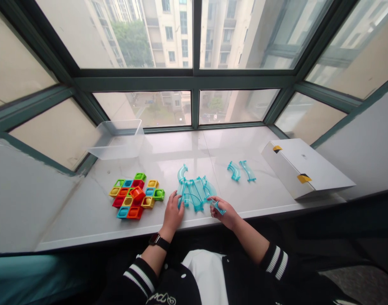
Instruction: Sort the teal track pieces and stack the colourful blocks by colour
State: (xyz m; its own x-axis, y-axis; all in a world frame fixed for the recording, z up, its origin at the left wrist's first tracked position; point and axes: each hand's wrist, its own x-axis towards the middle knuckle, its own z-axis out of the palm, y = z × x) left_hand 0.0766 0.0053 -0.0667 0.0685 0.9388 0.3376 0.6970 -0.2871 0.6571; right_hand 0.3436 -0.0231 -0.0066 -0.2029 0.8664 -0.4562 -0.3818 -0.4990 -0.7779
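Tracks lie in an overlapping heap on the sill, right in front of me between my two hands, probably because both can reach them there without stretching. They are see-through blue, so their outlines run together and I cannot count them. One bend sticks out at the heap's far left; whether it is joined to the rest or merely touches it, I cannot tell.

My right hand grasps one piece by the heap's near right edge, fingers curled about it, part of it showing over them. I judge a light pinch enough, since it looks thin. My left hand rests at the heap's left side, thumb apart from the fingers. It may be steadying the heap; whether it grips a track, I cannot tell.

Two more tracks, a curve and a straighter one, lie apart to the right, side by side, perhaps so that each can be picked up singly. Blocks are bunched left of my left hand, which seems to keep the two kinds sorted; an orange one sits askew among them. A clear bin stands at far left and a white box at right, likely set aside because neither is in use.
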